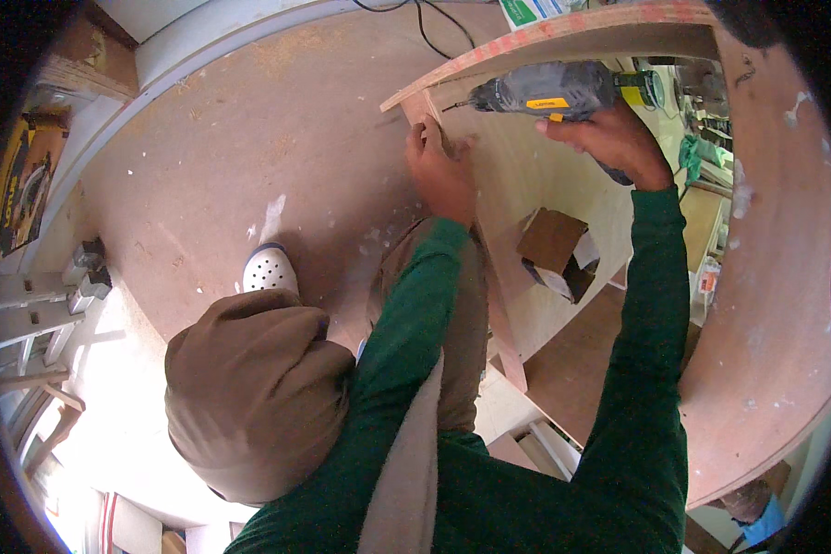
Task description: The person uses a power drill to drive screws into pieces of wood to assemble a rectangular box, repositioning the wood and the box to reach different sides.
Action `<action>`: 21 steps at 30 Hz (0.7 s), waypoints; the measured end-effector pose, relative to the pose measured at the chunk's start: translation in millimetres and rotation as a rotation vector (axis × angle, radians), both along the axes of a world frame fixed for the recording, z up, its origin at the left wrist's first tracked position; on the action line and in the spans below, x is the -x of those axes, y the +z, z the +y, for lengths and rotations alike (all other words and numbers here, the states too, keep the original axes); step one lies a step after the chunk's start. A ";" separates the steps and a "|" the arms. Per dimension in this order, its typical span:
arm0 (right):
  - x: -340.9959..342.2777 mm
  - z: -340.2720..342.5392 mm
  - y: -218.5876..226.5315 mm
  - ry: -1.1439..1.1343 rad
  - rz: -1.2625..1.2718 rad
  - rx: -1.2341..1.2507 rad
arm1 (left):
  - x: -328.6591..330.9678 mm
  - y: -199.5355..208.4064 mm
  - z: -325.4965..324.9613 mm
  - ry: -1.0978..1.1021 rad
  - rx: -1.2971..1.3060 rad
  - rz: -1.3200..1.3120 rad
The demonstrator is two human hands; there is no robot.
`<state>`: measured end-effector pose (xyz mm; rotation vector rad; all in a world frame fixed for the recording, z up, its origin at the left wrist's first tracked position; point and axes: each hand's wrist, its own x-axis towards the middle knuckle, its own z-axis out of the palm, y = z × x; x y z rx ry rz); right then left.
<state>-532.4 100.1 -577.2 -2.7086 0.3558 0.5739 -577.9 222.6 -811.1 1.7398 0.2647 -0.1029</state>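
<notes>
My right hand (623, 143) is wrapped around the handle of a dark grey cordless drill (572, 85) with a yellow label. The drill lies roughly level, its thin bit pointing left. That tip is close to the upper end of a narrow wooden strip (500, 295), near a curved plywood edge (545, 35); whether it touches the wood I cannot tell. Just below the bit, my left hand (443, 175) grips the strip, its fingers bent over the top end. Part of the strip is hidden behind this hand.
An open cardboard box (554, 242) sits on the pale plywood panel right of the strip. A wide wooden board (766, 305) curves along the right side. A black cable (422, 28) lies on the floor at the top. My white clog (270, 269) rests on the brown floor.
</notes>
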 end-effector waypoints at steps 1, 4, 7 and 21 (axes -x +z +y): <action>-0.7 2.4 2.1 -0.011 0.031 0.043 | 0.9 -3.8 -1.1 0.011 0.000 -0.024; 9.9 -13.5 -5.5 0.099 -0.119 -0.041 | 8.6 -12.0 -10.1 0.028 0.051 -0.069; 31.7 -35.7 -16.5 0.067 -0.190 -0.088 | 15.5 -55.1 -13.6 -0.052 0.059 -0.204; 82.0 -169.9 -130.3 -0.163 0.098 -0.427 | -14.4 -10.3 9.0 0.054 -0.009 -0.129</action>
